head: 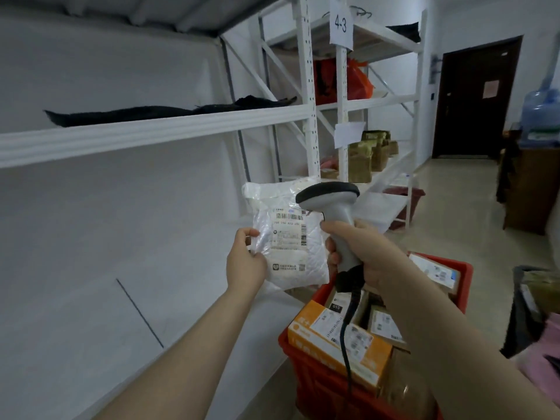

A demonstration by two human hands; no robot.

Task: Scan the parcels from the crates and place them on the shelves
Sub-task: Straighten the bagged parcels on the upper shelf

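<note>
Parcel (291, 237): soft, likely light, slippery bag — at the crate's (306, 380) 10 o'clock.
Left hand (246, 262): you pinch its 9 o'clock edge; grip deeper.
Right hand (368, 253): curled round the scanner (339, 213).

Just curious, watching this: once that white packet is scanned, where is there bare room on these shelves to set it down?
The lower shelf is bare from the red crate leftward, under the upper shelf. That one is mostly taken by a black cloth. Crowded: the crate, packed with boxes, and the far rack's shelf of brown parcels.
</note>
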